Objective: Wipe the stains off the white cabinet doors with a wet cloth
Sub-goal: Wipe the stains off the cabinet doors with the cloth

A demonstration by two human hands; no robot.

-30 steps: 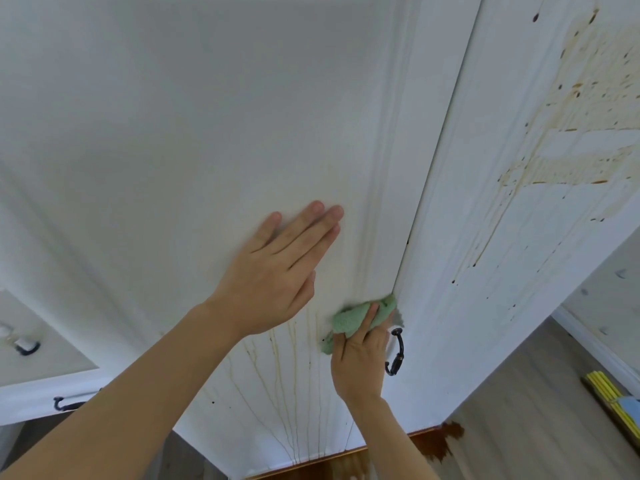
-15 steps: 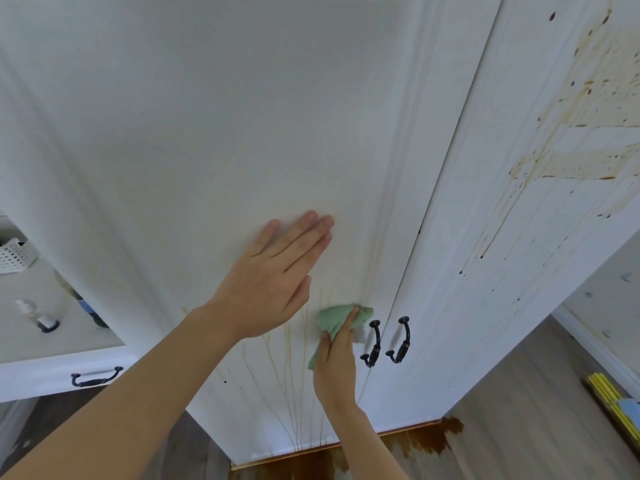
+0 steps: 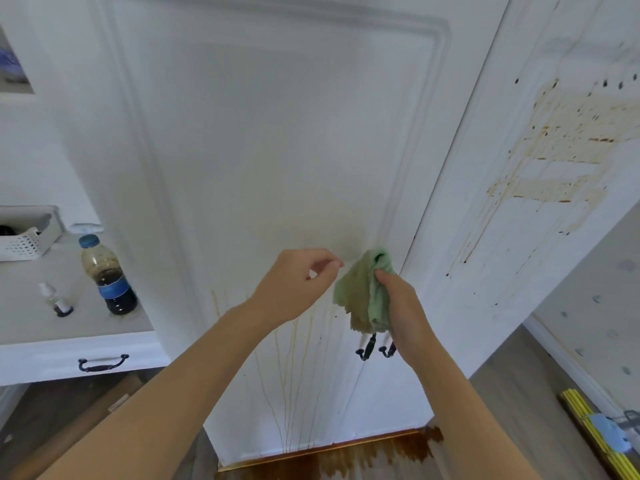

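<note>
Two tall white cabinet doors fill the view. The left door [image 3: 277, 133] carries a faint brown smear at mid height and thin brown drip lines [image 3: 291, 393] running down to its foot. Heavy brown splatter [image 3: 561, 154] covers the right door [image 3: 485, 271]. My right hand [image 3: 401, 313] grips a green cloth [image 3: 363, 292], brown-stained, hanging loose in front of the doors above the two black handles [image 3: 367, 348]. My left hand [image 3: 294, 285] is held in the air just left of the cloth, fingers loosely curled, holding nothing.
A white counter [image 3: 41, 323] on the left bears a bottle of dark liquid [image 3: 109, 275], a small dropper bottle [image 3: 55, 299] and a white basket [image 3: 24, 240]. A brown puddle [image 3: 374, 455] lies at the cabinet foot. Yellow rods [image 3: 595, 434] lie on the floor at right.
My left hand has lifted off the left door and curled. My right hand has pulled the cloth off the door and raised it. The view has drawn back and shifted left.
</note>
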